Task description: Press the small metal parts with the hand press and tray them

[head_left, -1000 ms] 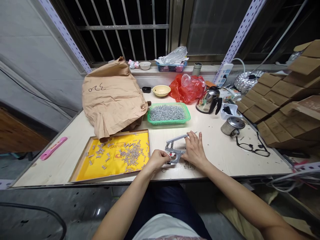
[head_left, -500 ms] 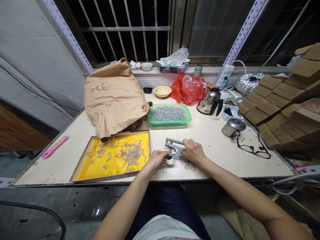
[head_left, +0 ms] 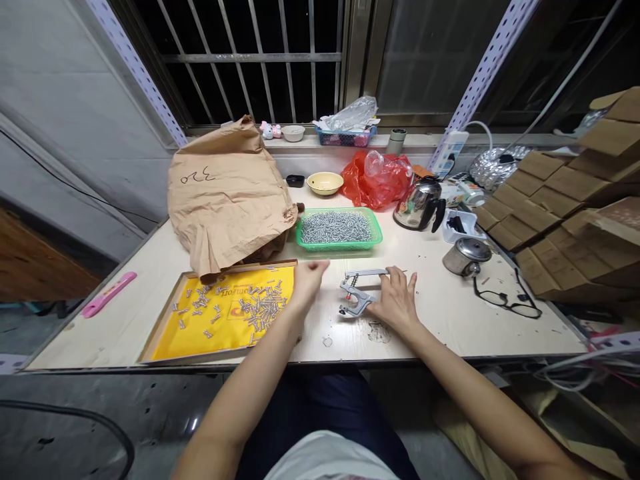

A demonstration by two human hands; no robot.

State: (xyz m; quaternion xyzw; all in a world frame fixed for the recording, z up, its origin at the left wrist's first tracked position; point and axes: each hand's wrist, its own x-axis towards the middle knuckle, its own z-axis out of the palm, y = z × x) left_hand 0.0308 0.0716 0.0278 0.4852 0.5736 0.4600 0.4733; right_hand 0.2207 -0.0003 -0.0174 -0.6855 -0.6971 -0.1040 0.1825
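My right hand [head_left: 397,300] is wrapped round the handles of a grey metal hand-press plier [head_left: 356,293], which has a coil spring and a small red part at its jaw. The plier's handles are spread and its jaw faces left. My left hand [head_left: 306,287] is apart from the plier, above the right edge of a shallow cardboard tray [head_left: 165,327] with a yellow lining. Its fingers are curled together, and whatever they hold is hidden. Small screw-like metal pieces [head_left: 263,312] lie scattered in the tray. Behind both hands, a green basket [head_left: 340,247] is filled with small metal pins [head_left: 336,227].
A big brown paper bag [head_left: 230,193] leans over the tray's back. Farther off are a yellow bowl [head_left: 325,183], a red plastic bag [head_left: 373,180] and a kettle [head_left: 420,203]. To the right are a metal cup [head_left: 465,257], eyeglasses [head_left: 507,302] and stacked cardboard boxes [head_left: 575,213].
My left hand has left the plier's jaw and moved left and up towards the tray's edge. The plier's upper handle has lifted, and my right-hand fingers have loosened a little.
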